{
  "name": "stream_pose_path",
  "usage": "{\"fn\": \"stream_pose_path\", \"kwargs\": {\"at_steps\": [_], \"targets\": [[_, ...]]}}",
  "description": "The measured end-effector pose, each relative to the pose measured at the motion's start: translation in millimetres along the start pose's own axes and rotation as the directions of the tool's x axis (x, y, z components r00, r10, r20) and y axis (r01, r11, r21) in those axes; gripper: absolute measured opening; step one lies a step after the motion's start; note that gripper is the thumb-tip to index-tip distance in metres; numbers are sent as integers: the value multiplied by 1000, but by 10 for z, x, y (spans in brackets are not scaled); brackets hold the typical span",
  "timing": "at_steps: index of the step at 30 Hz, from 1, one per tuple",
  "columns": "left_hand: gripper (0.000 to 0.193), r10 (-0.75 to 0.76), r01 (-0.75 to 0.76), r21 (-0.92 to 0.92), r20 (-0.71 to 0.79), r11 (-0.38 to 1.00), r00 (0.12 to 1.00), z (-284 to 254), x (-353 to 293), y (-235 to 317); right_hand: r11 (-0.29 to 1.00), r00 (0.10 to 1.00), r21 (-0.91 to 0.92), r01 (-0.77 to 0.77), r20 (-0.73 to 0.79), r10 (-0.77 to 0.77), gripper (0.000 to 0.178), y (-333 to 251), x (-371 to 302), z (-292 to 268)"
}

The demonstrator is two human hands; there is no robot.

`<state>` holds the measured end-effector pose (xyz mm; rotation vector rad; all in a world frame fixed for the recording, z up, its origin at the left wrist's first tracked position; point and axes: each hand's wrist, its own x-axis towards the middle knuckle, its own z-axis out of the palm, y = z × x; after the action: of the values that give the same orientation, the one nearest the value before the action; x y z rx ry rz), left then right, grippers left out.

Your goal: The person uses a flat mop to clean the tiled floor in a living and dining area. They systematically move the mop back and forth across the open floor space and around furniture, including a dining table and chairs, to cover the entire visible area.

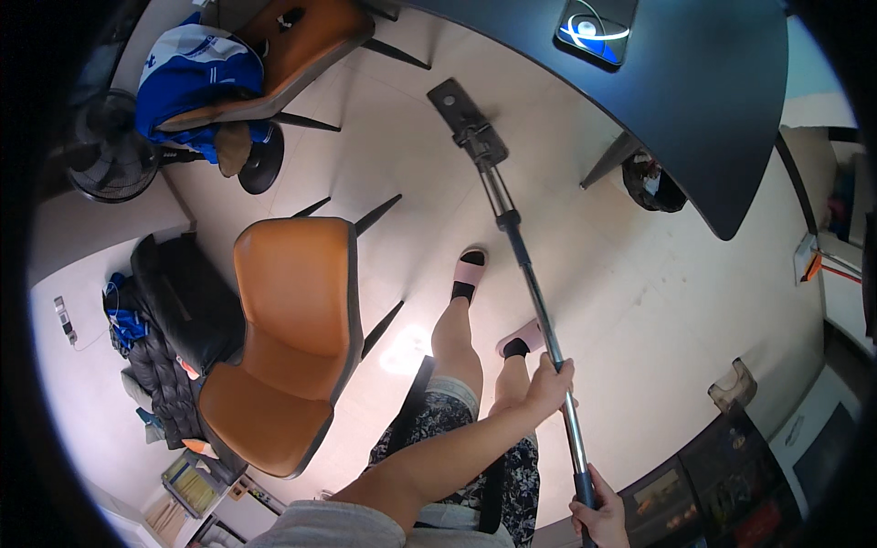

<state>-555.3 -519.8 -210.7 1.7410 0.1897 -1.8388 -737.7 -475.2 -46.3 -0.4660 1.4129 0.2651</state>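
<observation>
A long telescopic selfie stick (534, 290) slants across the middle, silver tubes with dark joints. At its far end sits a dark rectangular head (467, 119) with a round grey spot; whether a phone is clamped in it, I cannot tell. My left hand (550, 385) reaches across from the lower left, fingers wrapped around the silver tube. Lower down, near the bottom edge, my right hand (600, 513) is closed around the dark handle section. Both hands hold the stick, the left one farther along it.
An orange chair (297, 283) stands left, another (315, 46) at the far left with blue-and-white clothing (201, 82). A fan (114, 151) is beside it. The dark table (694, 110) bears a phone (596, 29). My slippered feet (470, 272) are on the pale floor; a dark cabinet (722, 475) stands lower right.
</observation>
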Motion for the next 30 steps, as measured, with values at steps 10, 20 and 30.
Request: {"fn": "stream_pose_path", "kwargs": {"at_steps": [10, 20, 30], "targets": [[24, 244, -240, -59, 60, 969, 968, -838, 1293, 1211, 986, 982, -95, 139, -112, -150, 70, -1399, 1113, 868], [29, 345, -343, -247, -37, 906, 938, -690, 1817, 2146, 944, 967, -259, 205, -95, -236, 67, -2733, 1320, 664], [29, 255, -261, -31, -126, 965, 959, -1231, 2243, 2369, 957, 978, 205, 206, -4, -210, 69, -2584, 1872, 1126]]}}
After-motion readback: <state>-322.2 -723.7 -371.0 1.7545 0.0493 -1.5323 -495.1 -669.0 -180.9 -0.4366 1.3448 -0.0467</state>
